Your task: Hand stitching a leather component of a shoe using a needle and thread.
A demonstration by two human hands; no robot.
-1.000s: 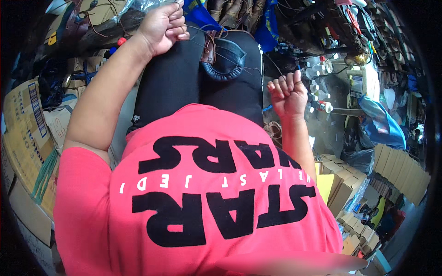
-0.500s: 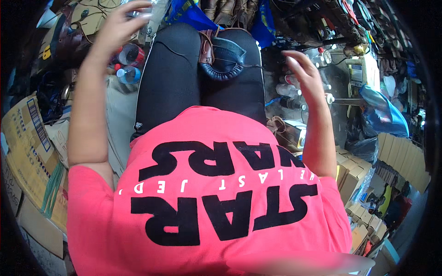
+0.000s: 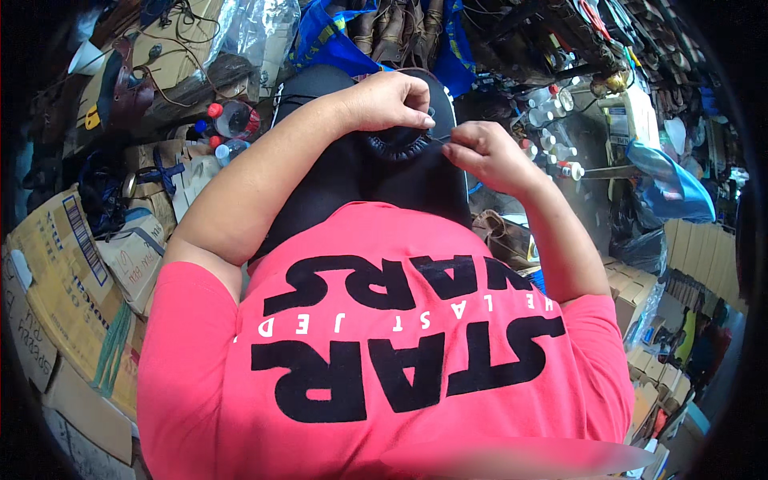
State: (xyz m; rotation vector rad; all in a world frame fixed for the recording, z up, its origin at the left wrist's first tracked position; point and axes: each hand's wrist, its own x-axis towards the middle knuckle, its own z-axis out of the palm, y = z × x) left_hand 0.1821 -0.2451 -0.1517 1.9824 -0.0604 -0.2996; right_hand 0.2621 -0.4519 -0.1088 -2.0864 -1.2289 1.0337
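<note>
A dark leather shoe piece [image 3: 394, 149] with a puckered, gathered edge rests on my lap between the thighs. Much of it is covered by my left hand [image 3: 392, 100], whose fingers are bent and pinched together over its right side. What they pinch is too small to make out. Just right of the piece, my right hand [image 3: 490, 154] is closed, thumb against curled fingers. A thin dark thread [image 3: 438, 139] seems to run from the leather to those fingertips.
Beyond my knees stands a blue bag [image 3: 332, 40] with brown leather pieces [image 3: 396, 32]. Plastic bottles stand left [image 3: 232, 120] and right [image 3: 552, 144]. Cardboard boxes [image 3: 72, 272] crowd the left side. A blue plastic bag [image 3: 672, 188] and a black bag [image 3: 640, 248] lie right.
Both hands were spread wide, with thread stretching out from either side of the leather piece. They have come inward, the left over the piece and the right close beside it.
</note>
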